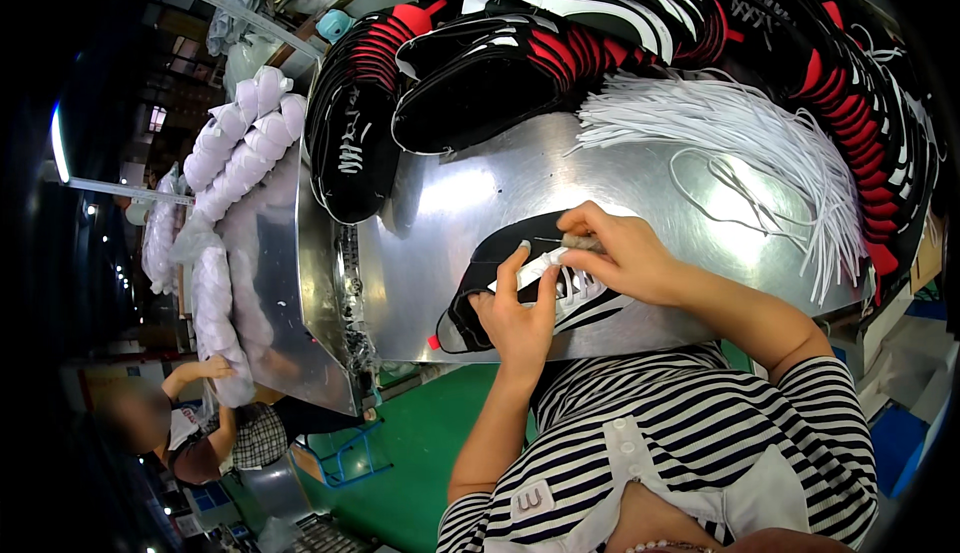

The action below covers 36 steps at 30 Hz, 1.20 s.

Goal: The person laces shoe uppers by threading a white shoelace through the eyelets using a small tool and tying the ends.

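Observation:
A black shoe upper (500,243) with white side stripes and a small red tab lies on the metal table in front of me. My left hand (520,325) is closed on it, fingers and thumb pinching a white strip (535,271) near its opening. Between the fingers of my right hand (625,258) is a hook tool with a thin metal shaft and a wrapped handle (583,243). The shaft points left over the upper. White lacing (572,288) crosses the upper just below my right fingers, which partly hide it.
A bundle of white shoelaces (720,118) spreads on the metal table (450,188), a few strands loose. Stacked black, red and white uppers (355,123) line the far side and right. On the left, white wrapped bundles (240,143) lie by a second metal surface; another person (215,423) handles one.

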Tool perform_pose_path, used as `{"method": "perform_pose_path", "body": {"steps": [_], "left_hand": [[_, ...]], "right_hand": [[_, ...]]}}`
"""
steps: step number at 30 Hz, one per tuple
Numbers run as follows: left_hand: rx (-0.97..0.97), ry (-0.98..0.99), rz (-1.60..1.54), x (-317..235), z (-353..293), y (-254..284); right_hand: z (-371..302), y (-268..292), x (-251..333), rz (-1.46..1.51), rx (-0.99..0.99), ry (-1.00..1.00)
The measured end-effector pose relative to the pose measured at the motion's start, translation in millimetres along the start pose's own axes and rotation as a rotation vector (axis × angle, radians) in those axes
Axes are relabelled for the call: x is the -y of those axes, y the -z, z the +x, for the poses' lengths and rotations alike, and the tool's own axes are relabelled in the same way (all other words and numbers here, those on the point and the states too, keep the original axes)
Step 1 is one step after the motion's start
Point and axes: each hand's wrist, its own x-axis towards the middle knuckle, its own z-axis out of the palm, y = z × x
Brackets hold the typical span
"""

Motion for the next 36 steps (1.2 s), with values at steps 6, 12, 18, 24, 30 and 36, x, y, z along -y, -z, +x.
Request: {"method": "perform_pose_path", "body": {"steps": [6, 12, 18, 24, 30, 36], "left_hand": [[0.005, 0.009, -0.021, -2, -4, 2], [0.014, -0.039, -0.065, -1, -8, 4], [0.056, -0.2, -0.056, -12, -6, 2], [0.147, 0.21, -0.363, 5, -6, 12], [0.164, 0.155, -0.401, -27, 10, -4], [0.413, 0.389, -0.71, -6, 1, 12]], "right_hand": [[-4, 18, 20, -0.167, 0.245, -0.095], [2, 15, 20, -0.294, 0.301, -0.113], [10, -16, 23, -0.538, 0.361, 0.076], [17, 24, 43, -0.484, 0.484, -0.136], [-11, 20, -10, -0.024, 0.021, -0.186], [-7, 1, -33, -0.033, -0.123, -0.166]]}}
